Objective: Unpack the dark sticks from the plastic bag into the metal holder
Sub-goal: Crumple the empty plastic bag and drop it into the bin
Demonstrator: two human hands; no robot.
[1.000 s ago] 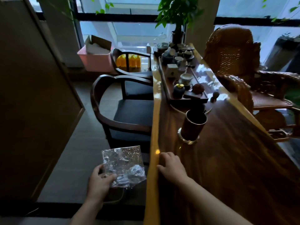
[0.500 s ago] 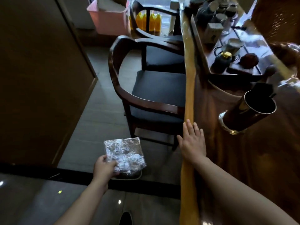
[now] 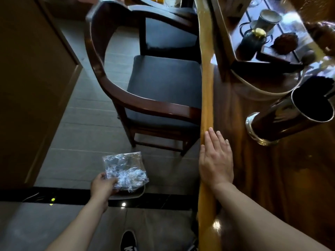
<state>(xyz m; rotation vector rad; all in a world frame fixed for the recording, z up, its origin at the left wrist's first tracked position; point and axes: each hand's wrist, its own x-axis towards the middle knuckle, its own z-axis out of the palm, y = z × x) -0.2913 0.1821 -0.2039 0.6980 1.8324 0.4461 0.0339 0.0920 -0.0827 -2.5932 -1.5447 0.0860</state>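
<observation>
My left hand grips a crumpled clear plastic bag low beside the table, above the floor; no sticks show inside it. My right hand lies flat, fingers together, on the near left edge of the wooden table. The metal holder, a dark shiny cylinder on a silvery base, stands on the table to the right of my right hand. Dark sticks appear to poke above its rim, blurred.
A dark wooden armchair with a grey seat stands pushed against the table's left side. A tea tray with a small pot and cups sits farther along the table. A round rim of some object lies under the bag. My shoe is below.
The view has tilted down and closer. My left hand has carried the bag lower toward the floor. My right hand has flattened on the table edge.
</observation>
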